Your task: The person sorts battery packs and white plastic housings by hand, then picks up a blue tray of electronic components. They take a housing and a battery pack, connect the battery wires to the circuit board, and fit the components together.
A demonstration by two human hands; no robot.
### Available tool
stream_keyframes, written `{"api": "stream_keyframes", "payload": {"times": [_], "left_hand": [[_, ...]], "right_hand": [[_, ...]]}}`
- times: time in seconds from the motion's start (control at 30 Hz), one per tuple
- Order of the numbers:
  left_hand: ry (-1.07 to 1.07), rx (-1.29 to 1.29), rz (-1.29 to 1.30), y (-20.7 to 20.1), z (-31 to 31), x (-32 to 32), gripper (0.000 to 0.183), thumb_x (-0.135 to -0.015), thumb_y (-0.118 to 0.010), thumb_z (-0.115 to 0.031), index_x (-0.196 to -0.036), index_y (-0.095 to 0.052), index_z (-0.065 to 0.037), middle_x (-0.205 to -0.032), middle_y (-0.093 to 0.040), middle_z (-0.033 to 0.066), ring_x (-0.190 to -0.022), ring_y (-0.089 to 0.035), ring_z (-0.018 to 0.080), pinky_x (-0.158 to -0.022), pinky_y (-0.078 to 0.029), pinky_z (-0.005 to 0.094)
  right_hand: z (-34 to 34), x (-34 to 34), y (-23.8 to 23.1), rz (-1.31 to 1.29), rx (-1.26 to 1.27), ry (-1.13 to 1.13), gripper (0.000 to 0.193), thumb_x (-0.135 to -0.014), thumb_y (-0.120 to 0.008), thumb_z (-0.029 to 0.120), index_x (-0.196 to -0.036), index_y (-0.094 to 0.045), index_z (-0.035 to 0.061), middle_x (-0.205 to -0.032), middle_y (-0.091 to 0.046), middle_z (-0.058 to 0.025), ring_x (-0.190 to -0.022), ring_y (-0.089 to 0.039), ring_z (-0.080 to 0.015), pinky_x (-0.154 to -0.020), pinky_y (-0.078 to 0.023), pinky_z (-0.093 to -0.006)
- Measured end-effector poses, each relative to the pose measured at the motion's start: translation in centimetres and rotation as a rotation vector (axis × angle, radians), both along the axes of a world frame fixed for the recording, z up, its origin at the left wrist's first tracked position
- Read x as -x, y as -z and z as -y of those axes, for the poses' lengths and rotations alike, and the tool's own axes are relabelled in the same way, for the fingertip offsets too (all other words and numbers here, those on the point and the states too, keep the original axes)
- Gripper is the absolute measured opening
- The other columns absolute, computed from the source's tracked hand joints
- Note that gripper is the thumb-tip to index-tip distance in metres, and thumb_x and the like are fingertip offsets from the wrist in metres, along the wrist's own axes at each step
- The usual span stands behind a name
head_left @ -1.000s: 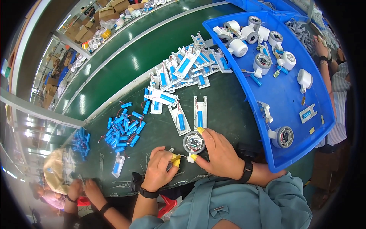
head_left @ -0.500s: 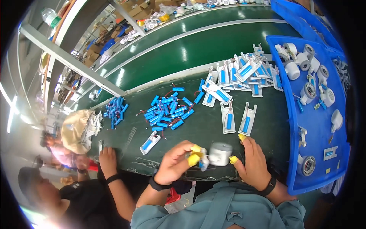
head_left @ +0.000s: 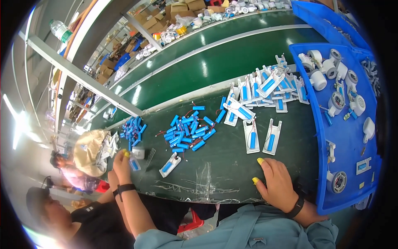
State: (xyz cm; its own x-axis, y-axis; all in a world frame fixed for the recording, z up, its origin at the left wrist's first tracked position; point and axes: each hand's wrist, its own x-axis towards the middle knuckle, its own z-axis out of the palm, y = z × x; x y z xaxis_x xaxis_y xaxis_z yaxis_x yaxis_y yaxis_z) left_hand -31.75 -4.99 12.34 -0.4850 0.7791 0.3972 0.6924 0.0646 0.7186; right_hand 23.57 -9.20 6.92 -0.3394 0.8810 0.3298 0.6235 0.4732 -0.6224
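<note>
My left hand [head_left: 121, 167], with a yellow finger cot showing, is stretched to the left side of the bench. Its fingers are closed at a small white plastic assembly [head_left: 138, 153] with a blue battery [head_left: 134, 164] hanging beside it, partly blurred. My right hand [head_left: 277, 182] lies on the dark bench top with fingers apart and nothing in them; two yellow finger cots show. Beyond it stand two white handle shells [head_left: 271, 137] [head_left: 251, 136], each with a blue battery inside. Another such white shell [head_left: 170, 165] lies left of centre.
Loose blue batteries [head_left: 188, 130] are heaped mid-bench, with a smaller pile [head_left: 132, 130] to the left. Filled white shells [head_left: 265, 85] are stacked far right. A blue tray [head_left: 319, 166] of white parts borders the right. A co-worker [head_left: 54, 216] sits close at left, beside a tan sack [head_left: 89, 151].
My left hand has swung far left from in front of me, carrying the white assembly and blue battery. My right hand has let go of it and stays near its place.
</note>
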Motion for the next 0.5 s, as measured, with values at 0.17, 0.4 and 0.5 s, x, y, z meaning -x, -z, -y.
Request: {"api": "stream_keyframes", "payload": {"times": [0.17,0.4,0.5], "left_hand": [[-0.146,0.052,-0.558,4.3,-2.1,-2.2,0.025,-0.089,-0.063,-0.006,-0.114,-0.067,0.0,-0.103,-0.069,0.0165,-0.095,-0.065,0.0315,-0.089,-0.05,0.0391],[0.635,0.14,-0.347,1.8,-1.5,-23.2,0.028,-0.084,-0.067,0.003,-0.112,-0.065,0.0,-0.111,-0.067,0.0176,-0.104,-0.064,0.0337,-0.092,-0.05,0.0396],[0.963,0.107,-0.351,2.1,-2.6,-30.1,0.034,-0.082,-0.068,0.001,-0.116,-0.064,-0.001,-0.117,-0.065,0.017,-0.108,-0.063,0.0359,-0.094,-0.05,0.0398]], "right_hand": [[-0.2,0.1,0.2,0.039,-0.032,0.0,0.056,-0.081,-0.072,0.015,-0.128,-0.051,-0.0041,-0.12,-0.055,-0.0202,-0.108,-0.054,-0.0389,-0.095,-0.043,-0.0467],[-0.3,0.4,0.5,0.074,-0.095,-0.014,0.045,-0.083,-0.069,0.016,-0.121,-0.057,-0.0029,-0.118,-0.057,-0.0158,-0.114,-0.053,-0.0349,-0.101,-0.043,-0.0462],[-0.2,0.2,1.3,0.069,-0.104,0.007,0.042,-0.082,-0.068,0.013,-0.12,-0.057,-0.003,-0.118,-0.057,-0.0157,-0.115,-0.054,-0.0352,-0.101,-0.043,-0.0461]]}}
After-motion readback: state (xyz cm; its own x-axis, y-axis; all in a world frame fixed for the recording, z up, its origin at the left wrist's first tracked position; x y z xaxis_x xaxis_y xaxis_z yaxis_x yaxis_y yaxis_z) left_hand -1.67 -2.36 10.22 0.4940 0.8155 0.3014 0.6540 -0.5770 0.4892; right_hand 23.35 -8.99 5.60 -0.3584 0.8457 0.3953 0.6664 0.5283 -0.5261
